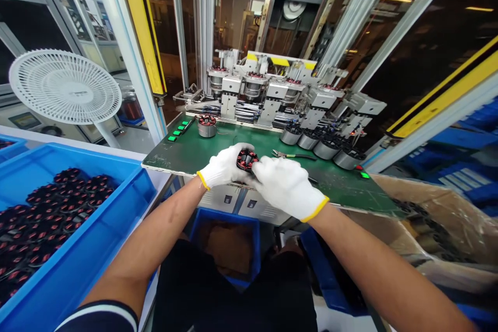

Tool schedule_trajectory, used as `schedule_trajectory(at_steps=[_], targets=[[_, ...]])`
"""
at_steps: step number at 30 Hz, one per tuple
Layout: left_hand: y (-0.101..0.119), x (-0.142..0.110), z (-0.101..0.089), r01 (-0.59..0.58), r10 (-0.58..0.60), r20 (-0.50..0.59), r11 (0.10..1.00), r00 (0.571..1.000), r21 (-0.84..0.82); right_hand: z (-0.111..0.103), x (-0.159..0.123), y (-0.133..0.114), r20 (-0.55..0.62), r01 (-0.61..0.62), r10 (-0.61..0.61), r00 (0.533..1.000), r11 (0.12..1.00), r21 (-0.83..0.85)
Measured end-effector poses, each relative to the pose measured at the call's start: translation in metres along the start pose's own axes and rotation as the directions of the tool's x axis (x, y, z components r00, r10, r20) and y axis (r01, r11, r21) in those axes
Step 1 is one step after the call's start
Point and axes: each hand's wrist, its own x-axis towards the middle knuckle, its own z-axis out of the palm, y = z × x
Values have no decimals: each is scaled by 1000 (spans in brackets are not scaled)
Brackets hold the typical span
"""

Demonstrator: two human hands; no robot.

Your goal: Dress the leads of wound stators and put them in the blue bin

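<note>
Both of my hands wear white knit gloves with yellow cuffs. Between them, over the front edge of the green work surface [252, 140], is a motor stator [247, 160] wound with copper wire, its open end facing me. My left hand [226, 165] is closed around its left side. Fingers of my right hand [286, 181] are bent against its right side, and their tips are partly hidden. Behind them, pliers [293, 155] with green and black handles lie on the surface. Another wound stator [207, 126] stands at the back left of the surface.
Several unwound stators [327, 149] stand at the right, before a winding machine [268, 91]. A blue bin [128, 187] of wound stators is on my left, near a white fan [66, 85]. A cardboard box [447, 202] sits right; a blue crate [254, 228] is below.
</note>
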Motion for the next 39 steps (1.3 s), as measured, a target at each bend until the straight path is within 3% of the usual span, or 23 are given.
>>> schedule_trajectory(at_steps=[2, 4, 6, 8, 9, 10, 12, 13, 14, 16, 18, 19, 20, 22, 23, 26, 28, 29, 30, 32, 35, 37, 39], targets=[[0, 0, -1, 16, -16, 9, 1000, 1000, 5, 6, 13, 2, 73, -206, 192, 979, 922, 328], [1, -1, -1, 31, -31, 11, 999, 999, 9, 18, 20, 7, 195, -349, 290, 937, 749, 563], [1, -1, -1, 28, -28, 6, 1000, 1000, 7, 30, 15, 11, 291, -423, 312, 904, 572, 702], [1, -1, 0, 20, -20, -6, 1000, 1000, 4, 38, 2, 10, 276, -420, 350, 895, 456, 785], [1, -1, 1, 18, -18, -11, 1000, 1000, 2, 39, -5, 7, 192, -370, 386, 902, 466, 803], [1, -1, 1, 15, -15, -15, 1000, 1000, 0, 39, -13, 4, 55, -295, 407, 912, 555, 778], [1, -1, -1, 6, -6, -13, 1000, 1000, -6, 37, -23, -3, -237, -162, 325, 916, 838, 522], [1, -1, -2, -2, 2, -9, 1000, 1000, -10, 37, -25, -7, -307, -139, 252, 918, 928, 346], [2, -1, -3, -10, 10, -4, 1000, 1000, -15, 38, -26, -11, -310, -144, 199, 930, 971, 190], [4, -1, -7, -30, 30, 3, 999, 1000, -23, 41, -25, -17, -215, -216, 215, 953, 976, 20], [6, -1, -10, -48, 49, 19, 998, 999, -36, 45, -23, -22, -137, -303, 316, 939, 947, 109], [7, -2, -11, -50, 52, 31, 998, 998, -42, 47, -22, -23, -84, -328, 365, 927, 899, 290], [7, -2, -13, -51, 53, 45, 998, 998, -49, 49, -21, -24, -17, -326, 391, 920, 789, 520], [6, -2, -15, -54, 60, 76, 996, 995, -72, 52, -20, -26, 115, -261, 359, 926, 390, 883], [5, -1, -16, -55, 63, 91, 995, 994, -89, 54, -19, -27, 157, -226, 316, 936, 196, 954], [2, 1, -19, -51, 69, 140, 990, 988, -133, 61, -16, -31, 214, -171, 174, 961, -235, 957], [2, 3, -19, -34, 56, 168, 991, 984, -133, 68, -16, -36, 212, -138, 86, 974, -515, 846], [2, 3, -19, -27, 50, 178, 991, 983, -130, 73, -17, -39, 216, -129, 75, 973, -602, 788], [2, 4, -19, -22, 47, 188, 991, 981, -133, 78, -18, -42, 237, -124, 97, 967, -632, 765], [0, 6, -20, -15, 46, 203, 988, 978, -154, 89, -19, -47, 291, -136, 228, 929, -521, 842], [-2, 9, -20, 4, 43, 232, 980, 972, -197, 103, -20, -52, 257, -190, 428, 866, -193, 962], [-2, 11, -21, 27, 27, 253, 978, 967, -205, 109, -20, -55, 200, -221, 490, 848, -15, 975], [-2, 12, -22, 39, 22, 272, 976, 962, -214, 111, -21, -58, 163, -247, 524, 836, 94, 964]])
